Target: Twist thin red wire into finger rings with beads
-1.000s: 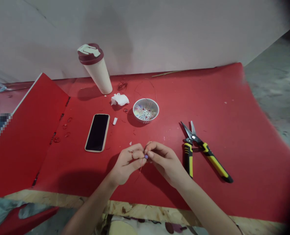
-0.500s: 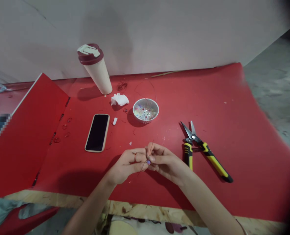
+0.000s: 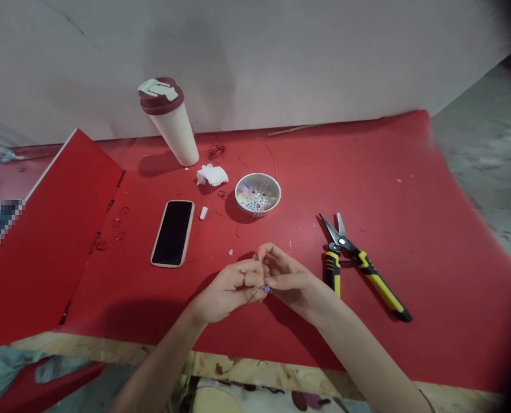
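Observation:
My left hand and my right hand meet over the near middle of the red table. Between their fingertips is a purple bead on a thin dark wire. Closed at the fingertips, my left hand grips the beaded wire, and one wire end crosses its thumb. A small ring with a reddish stone sits on a left finger. The right thumb presses beside the bead while that hand's index finger is bent above it. The right fingertips partly hide the wire.
Beyond my hands stands a perforated metal bowl of mixed beads. Shears with yellow-black handles lie open at right. Leftward are a phone, crumpled tissue, tangled wire, a lidded tumbler, several wire rings and a red board.
The bead has shifted slightly right and down between my fingertips. My right index finger has lifted and curled, and the wire end that stood up above the fingers no longer shows.

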The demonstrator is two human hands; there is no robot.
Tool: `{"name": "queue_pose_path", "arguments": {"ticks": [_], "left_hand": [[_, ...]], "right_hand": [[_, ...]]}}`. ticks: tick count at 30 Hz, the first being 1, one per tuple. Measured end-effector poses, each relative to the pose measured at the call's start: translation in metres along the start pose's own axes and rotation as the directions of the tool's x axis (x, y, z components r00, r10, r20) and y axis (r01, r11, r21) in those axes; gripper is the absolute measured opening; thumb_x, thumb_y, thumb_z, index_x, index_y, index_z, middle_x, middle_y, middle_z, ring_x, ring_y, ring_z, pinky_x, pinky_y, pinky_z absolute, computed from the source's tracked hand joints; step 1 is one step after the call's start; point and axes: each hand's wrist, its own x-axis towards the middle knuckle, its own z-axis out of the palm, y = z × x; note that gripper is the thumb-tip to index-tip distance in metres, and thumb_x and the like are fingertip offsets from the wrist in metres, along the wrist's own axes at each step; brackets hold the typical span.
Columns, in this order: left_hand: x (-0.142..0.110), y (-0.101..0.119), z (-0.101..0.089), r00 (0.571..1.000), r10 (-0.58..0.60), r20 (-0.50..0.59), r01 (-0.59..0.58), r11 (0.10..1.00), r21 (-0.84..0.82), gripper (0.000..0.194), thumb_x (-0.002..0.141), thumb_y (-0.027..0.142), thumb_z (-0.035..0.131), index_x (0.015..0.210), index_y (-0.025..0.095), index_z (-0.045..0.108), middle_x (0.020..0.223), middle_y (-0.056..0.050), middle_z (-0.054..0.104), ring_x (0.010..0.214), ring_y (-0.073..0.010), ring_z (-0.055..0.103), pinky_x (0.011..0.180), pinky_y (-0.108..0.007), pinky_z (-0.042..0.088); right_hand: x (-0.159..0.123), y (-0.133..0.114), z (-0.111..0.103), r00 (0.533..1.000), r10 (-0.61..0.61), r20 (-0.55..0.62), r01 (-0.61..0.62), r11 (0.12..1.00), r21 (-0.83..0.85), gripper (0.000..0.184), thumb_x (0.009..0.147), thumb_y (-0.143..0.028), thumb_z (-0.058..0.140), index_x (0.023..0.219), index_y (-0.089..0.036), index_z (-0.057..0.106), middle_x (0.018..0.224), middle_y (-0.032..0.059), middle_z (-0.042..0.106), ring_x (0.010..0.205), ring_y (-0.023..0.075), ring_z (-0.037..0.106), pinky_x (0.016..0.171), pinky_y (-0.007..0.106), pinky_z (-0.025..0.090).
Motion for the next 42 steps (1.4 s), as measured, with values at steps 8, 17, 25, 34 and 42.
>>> {"name": "queue_pose_path", "arguments": {"ticks": [8, 17, 25, 34, 42], "left_hand": [[0.003, 0.001, 0.004, 0.995, 0.058, -0.076, -0.048, 0.991, 0.125, 0.039, 0.086, 0.042, 0.05, 0.058, 0.015, 0.051, 0.07, -0.003, 0.047, 0.07, -0.0145, 0.045, 0.07, -0.029, 0.038], [0.006, 0.007, 0.006, 0.986, 0.076, -0.146, -0.034, 0.963, 0.269, 0.038, 0.087, 0.042, 0.048, 0.064, 0.015, 0.06, 0.071, -0.003, 0.054, 0.072, -0.0146, 0.053, 0.071, -0.028, 0.043], [0.003, -0.004, 0.006, 0.839, 0.482, -0.252, -0.157, 0.658, 0.737, 0.018, 0.086, 0.011, 0.047, 0.071, 0.017, 0.055, 0.072, -0.003, 0.062, 0.068, -0.0133, 0.049, 0.065, -0.026, 0.042], [0.004, -0.011, 0.006, 0.807, 0.533, -0.255, -0.041, 0.481, 0.876, 0.016, 0.085, 0.01, 0.044, 0.078, 0.018, 0.057, 0.075, -0.005, 0.065, 0.069, -0.0165, 0.05, 0.064, -0.03, 0.041], [0.005, -0.005, 0.01, 0.866, 0.356, -0.351, 0.024, 0.672, 0.74, 0.026, 0.092, 0.019, 0.037, 0.068, 0.019, 0.047, 0.07, -0.001, 0.054, 0.07, -0.0145, 0.047, 0.067, -0.028, 0.039]], "right_hand": [[0.002, -0.001, 0.005, 0.999, 0.009, -0.049, -0.007, 0.999, 0.038, 0.036, 0.066, -0.01, 0.069, 0.094, -0.025, 0.053, 0.089, -0.0017, 0.05, 0.07, 0.0108, 0.051, 0.061, 0.023, 0.045], [0.001, 0.0, 0.01, 0.892, -0.325, -0.314, 0.234, 0.927, -0.294, 0.012, 0.079, -0.026, 0.064, 0.085, -0.023, 0.055, 0.078, -0.0025, 0.045, 0.066, 0.0107, 0.043, 0.057, 0.023, 0.039], [-0.009, 0.002, 0.02, 0.763, -0.644, -0.051, 0.254, 0.372, -0.893, 0.025, 0.087, -0.029, 0.051, 0.064, -0.021, 0.049, 0.061, -0.0009, 0.046, 0.058, 0.0136, 0.042, 0.055, 0.028, 0.032], [-0.003, 0.017, 0.024, 0.872, -0.486, 0.066, 0.167, 0.167, -0.972, 0.02, 0.086, -0.02, 0.046, 0.066, -0.022, 0.046, 0.065, 0.0022, 0.051, 0.058, 0.0153, 0.047, 0.055, 0.028, 0.033], [-0.005, -0.001, 0.024, 0.94, -0.339, -0.033, 0.114, 0.406, -0.907, 0.028, 0.084, -0.021, 0.044, 0.058, -0.021, 0.033, 0.06, -0.0026, 0.036, 0.057, 0.0127, 0.035, 0.054, 0.027, 0.029]]}}
